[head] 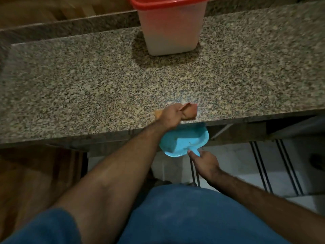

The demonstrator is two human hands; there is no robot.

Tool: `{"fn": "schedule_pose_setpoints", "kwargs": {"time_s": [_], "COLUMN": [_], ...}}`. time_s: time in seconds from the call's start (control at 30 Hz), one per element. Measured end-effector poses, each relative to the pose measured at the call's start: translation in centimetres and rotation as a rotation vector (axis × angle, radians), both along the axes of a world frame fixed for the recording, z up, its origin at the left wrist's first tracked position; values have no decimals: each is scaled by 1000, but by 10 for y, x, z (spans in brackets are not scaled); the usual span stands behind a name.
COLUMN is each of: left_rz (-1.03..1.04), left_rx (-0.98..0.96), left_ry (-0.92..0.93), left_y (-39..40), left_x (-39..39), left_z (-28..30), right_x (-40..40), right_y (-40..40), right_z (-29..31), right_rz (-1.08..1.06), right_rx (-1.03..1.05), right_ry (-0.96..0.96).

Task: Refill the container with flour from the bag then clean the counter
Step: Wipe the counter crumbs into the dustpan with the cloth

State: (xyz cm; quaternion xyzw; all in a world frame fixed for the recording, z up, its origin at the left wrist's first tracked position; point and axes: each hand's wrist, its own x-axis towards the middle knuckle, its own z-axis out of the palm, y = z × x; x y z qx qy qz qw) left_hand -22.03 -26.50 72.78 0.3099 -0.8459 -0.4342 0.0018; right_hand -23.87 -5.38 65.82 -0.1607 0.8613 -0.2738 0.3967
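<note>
The speckled granite counter (88,81) runs across in front of me, with a raised ledge (70,23) of the same stone along its far side. The container (170,27) stands upright on the counter toward the back, against that ledge: a tall, cloudy plastic tub with its red lid (167,2) on, and pale contents showing through the lower part of its wall. My shirt (193,217) is blue and fills the bottom of my view. Below the counter's front edge I hold a light blue dustpan (186,140), its open mouth tucked just under the stone lip. My right hand (204,162) grips the dustpan's handle, fingers curled around it and thumb lying along the top. My left hand (171,116) rests on the counter right at the front edge, directly above the dustpan, fingers closed into a fist around a bunched orange-brown cloth (190,110) that pokes out to the right of my knuckles and touches the stone. I see no flour bag.
</note>
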Motion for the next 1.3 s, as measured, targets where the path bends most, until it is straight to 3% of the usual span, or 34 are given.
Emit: {"fn": "schedule_pose_setpoints", "kwargs": {"time_s": [0.07, 0.17, 0.23, 0.33, 0.47, 0.6, 0.67, 0.77, 0.83, 1.0, 1.1, 1.2, 1.3], "left_rz": [-97, 121, 134, -37, 113, 328, 262, 39, 23, 274, 551, 834, 1106], "left_rx": [-73, -49, -195, -362, -135, -237, -265, -148, -109, 84, 289, 368, 475], "left_ry": [76, 179, 64, -102, 36, 114, 82, -19, -29, 14, 223, 405, 387], "left_y": [-9, -24, -11, 21, 40, 14, 17, 42, 50, 29, 3, -21, -26], "left_x": [-22, -44, -45, -31, -26, -27, -19, -2, 10, 66, 131, 226, 342], "left_z": [20, 25, 18, -15, -16, -14, -23, -33, -30, 2, 13, 18, 6], "right_x": [-3, -6, -6, -2, 0, 5, 9, 15, 20, 45, 76, 121, 175], "right_y": [4, 12, 18, 28, 38, 45, 45, 42, 40, 20, -3, -32, -62], "right_z": [3, 9, 11, 10, 7, 3, 4, 7, 8, 12, 9, 8, 15], "right_rz": [-22, -72, -110, -159, -218, -221, -220, -213, -209, -134, -48, 151, 300], "right_rx": [4, 6, 13, 12, 7, 7, 3, 1, 3, 32, 26, 50, 75], "right_ry": [-4, -13, -5, 1, -9, -6, -10, -9, -16, 7, 14, 21, -10]}}
